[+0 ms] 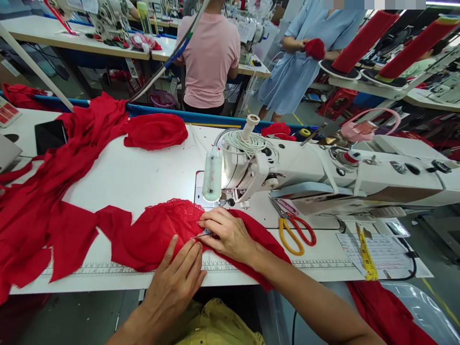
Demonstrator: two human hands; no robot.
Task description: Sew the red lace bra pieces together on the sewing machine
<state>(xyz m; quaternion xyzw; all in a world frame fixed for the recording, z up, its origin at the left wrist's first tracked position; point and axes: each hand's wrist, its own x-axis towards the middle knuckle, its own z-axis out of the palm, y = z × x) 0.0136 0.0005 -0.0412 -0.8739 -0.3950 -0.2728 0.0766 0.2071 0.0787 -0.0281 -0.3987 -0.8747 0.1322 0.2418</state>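
Observation:
A red lace garment piece (158, 230) lies on the white table just in front of the sewing machine (323, 177). My left hand (176, 278) rests flat on the red fabric near the table's front edge, fingers stretched out. Beside the needle area, my right hand (226, 235) is on the cloth with its fingers pinched round a small metal tool (201, 235), perhaps tweezers.
A long trail of red fabric (53, 191) covers the table's left side. Scissors (296, 232) with yellow and red handles lie right of my hands, next to a yellow tape measure (366, 254). A dark tablet (50, 135) lies far left. Two people stand behind at other tables.

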